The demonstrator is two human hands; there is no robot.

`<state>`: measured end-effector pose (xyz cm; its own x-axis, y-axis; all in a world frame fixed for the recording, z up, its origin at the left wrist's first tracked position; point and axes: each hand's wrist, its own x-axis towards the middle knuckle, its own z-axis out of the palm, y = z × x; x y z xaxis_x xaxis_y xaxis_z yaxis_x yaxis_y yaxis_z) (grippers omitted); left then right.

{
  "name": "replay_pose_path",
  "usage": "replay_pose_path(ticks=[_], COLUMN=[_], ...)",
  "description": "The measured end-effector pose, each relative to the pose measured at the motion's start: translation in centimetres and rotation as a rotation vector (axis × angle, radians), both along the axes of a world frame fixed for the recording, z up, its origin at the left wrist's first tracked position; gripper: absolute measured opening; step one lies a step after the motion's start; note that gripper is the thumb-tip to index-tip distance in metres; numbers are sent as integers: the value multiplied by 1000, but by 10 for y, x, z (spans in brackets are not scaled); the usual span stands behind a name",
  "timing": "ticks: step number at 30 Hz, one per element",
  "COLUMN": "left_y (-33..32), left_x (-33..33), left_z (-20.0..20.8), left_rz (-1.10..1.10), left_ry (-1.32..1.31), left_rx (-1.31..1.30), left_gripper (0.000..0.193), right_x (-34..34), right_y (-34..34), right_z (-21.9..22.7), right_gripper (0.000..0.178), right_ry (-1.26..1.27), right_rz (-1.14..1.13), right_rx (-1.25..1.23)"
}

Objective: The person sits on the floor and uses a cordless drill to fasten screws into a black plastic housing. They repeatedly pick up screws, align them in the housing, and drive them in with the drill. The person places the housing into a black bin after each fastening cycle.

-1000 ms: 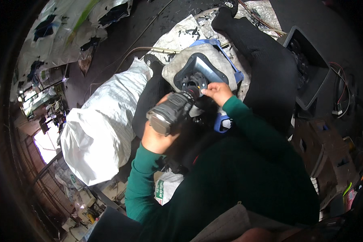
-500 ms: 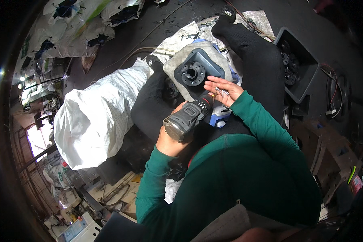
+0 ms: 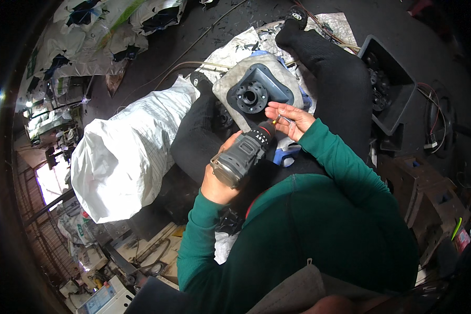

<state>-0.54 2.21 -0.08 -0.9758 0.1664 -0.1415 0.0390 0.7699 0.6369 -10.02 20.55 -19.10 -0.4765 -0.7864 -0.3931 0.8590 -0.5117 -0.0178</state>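
My left hand (image 3: 219,184) is wrapped round the grip of a black-and-grey cordless drill (image 3: 239,158), its chuck angled up to the right. The bit end meets the fingers of my right hand (image 3: 292,121), which are curled round a few thin silvery screws (image 3: 287,120). How the screw tip sits on the bit is too small to tell. Just beyond both hands, a round black flanged hub (image 3: 251,97) with holes round its ring rests in a grey square tray (image 3: 279,94). The tray lies on a pale cushion-like pad (image 3: 226,83) between my legs.
A large white woven sack (image 3: 121,157) lies open-mouthed at the left. On the right stands a dark grey crate (image 3: 403,107) holding several black round parts (image 3: 378,86). Blue-and-white material (image 3: 286,156) shows below my right hand. Cables (image 3: 204,39) run across the floor.
The fingers of my right hand have closed from a more open palm onto the screws by the drill's bit. The drill has shifted slightly down and left.
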Motion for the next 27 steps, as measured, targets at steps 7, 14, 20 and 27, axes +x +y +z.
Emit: replay_pose_path(ticks=[7, 14, 20, 27], left_y=[11, -31, -57, -59], left_x=[-6, -39, -75, -110], left_z=[9, 6, -4, -14], left_rz=[93, -1, 87, 105], left_ry=[-121, -42, -110, -218], left_rx=[-59, -129, -78, -97], left_gripper=[68, 52, 56, 53], right_x=[-4, -20, -30, -25], right_y=[-11, -28, -71, -73], right_z=[-3, -17, -46, -55], right_gripper=[37, 32, 27, 26], right_ry=[-53, 25, 339, 411], right_rz=[-7, -60, -69, -24], right_rx=[89, 563, 934, 923])
